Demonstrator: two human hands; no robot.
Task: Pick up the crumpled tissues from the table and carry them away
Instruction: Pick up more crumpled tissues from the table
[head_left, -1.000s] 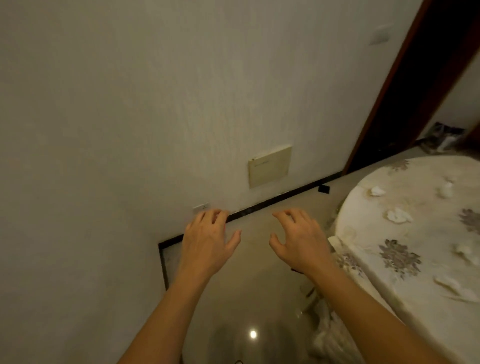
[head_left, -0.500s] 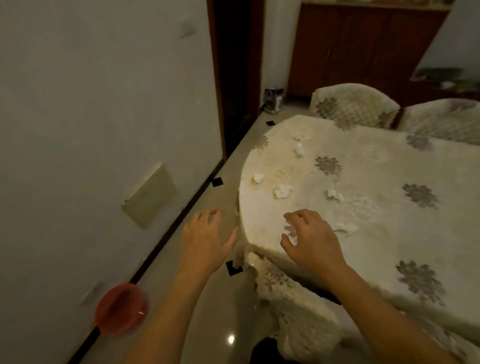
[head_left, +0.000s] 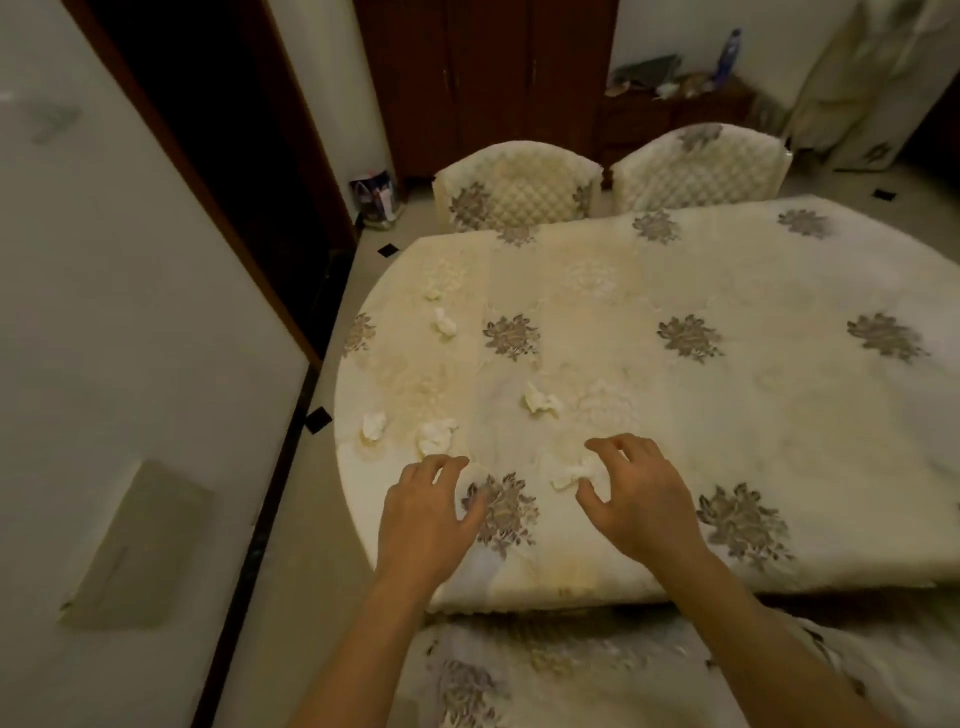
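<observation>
Tissues, crumpled and white, lie scattered over the left half of the table (head_left: 675, 415), which wears a cream cloth patterned with grey-brown flowers; one wad (head_left: 571, 474) sits near the near edge, just in front of my right hand (head_left: 641, 506), between thumb and forefinger, though I cannot tell whether the fingertips touch it; that hand is spread in a loose claw, fingers curled, gripping nothing that I can see. My left hand (head_left: 423, 519) hovers over the near-left curve of the table, palm down, fingers slightly bent and apart, empty; just beyond its fingertips lies another wad (head_left: 435, 435), and beside that, nearer the rounded left edge, a third (head_left: 374, 427). Further in, toward the middle, a fourth tissue (head_left: 541, 401) rests on the cloth, with a paler crumpled shape (head_left: 605, 391) just to its right; two more lie toward the far-left corner, one (head_left: 445, 325) nearer and one (head_left: 431, 294) beyond it. Two chairs with quilted cream covers stand at the far edge, the left one (head_left: 514, 189) and the right one (head_left: 698, 161) side by side; a dark wooden cabinet (head_left: 488, 78) rises behind them; a dark doorway (head_left: 218, 130) opens in the wall to my left.
</observation>
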